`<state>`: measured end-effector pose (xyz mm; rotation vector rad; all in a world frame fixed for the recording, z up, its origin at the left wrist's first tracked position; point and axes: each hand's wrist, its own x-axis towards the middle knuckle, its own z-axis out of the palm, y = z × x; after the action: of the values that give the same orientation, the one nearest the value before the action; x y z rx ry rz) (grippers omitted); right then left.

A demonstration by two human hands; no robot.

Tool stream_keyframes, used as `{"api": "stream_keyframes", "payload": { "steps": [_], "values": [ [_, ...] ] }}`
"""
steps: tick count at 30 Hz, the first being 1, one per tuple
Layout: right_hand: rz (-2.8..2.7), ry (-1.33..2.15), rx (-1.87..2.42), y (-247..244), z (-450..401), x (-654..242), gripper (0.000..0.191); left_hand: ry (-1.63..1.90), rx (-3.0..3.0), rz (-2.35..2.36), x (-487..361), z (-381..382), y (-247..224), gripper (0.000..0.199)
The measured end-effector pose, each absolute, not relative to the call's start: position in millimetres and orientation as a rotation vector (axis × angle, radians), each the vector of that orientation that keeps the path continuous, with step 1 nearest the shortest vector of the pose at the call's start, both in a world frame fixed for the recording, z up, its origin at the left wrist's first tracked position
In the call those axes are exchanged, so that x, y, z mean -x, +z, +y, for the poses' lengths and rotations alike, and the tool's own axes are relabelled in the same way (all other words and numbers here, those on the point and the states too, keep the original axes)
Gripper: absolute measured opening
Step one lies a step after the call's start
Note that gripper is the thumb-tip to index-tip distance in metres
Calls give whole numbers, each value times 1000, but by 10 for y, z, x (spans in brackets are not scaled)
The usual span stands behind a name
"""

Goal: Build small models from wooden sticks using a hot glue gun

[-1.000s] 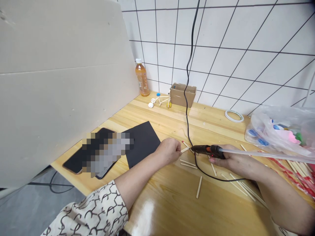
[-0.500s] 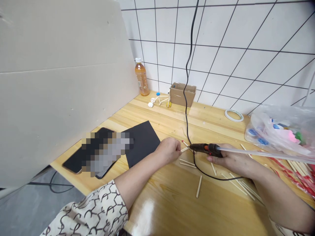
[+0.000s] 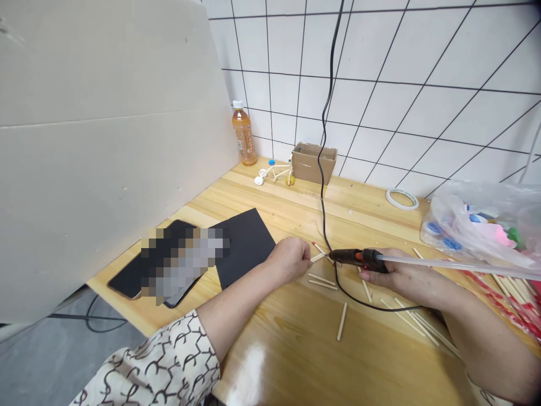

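Between the fingertips of my left hand (image 3: 292, 258) is a short wooden stick (image 3: 318, 257), its far end meeting a red-tipped matchstick (image 3: 318, 246). My right hand (image 3: 401, 275) is wrapped around a black glue gun (image 3: 355, 257), a long clear glue stick (image 3: 426, 261) jutting from its back. The gun's nozzle is close to where the two sticks meet; whether it touches them I cannot tell. Cut wooden sticks (image 3: 341, 321) lie on the table below and to the right of my hands.
A black cable (image 3: 324, 194) hangs down to the glue gun. Black card (image 3: 247, 242) and phones (image 3: 143, 270) lie left. Behind are a bottle (image 3: 244, 138), a small stick model (image 3: 276, 170), a cardboard box (image 3: 310, 166) and tape (image 3: 401, 198). Plastic bags (image 3: 477, 225) fill the right.
The glue gun and my right hand have shifted slightly right, away from my left hand. The cable swung a little right too. My left hand stays in place.
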<state>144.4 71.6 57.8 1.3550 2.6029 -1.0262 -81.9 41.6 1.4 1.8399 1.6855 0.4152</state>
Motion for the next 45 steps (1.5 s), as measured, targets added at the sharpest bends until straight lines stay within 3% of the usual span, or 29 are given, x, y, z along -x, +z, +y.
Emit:
{"api": "stream_keyframes", "payload": {
  "steps": [45],
  "values": [
    [2592,-954,-1379,559,705,-1428,40,417,-1859,1684,820,413,15,10]
  ]
}}
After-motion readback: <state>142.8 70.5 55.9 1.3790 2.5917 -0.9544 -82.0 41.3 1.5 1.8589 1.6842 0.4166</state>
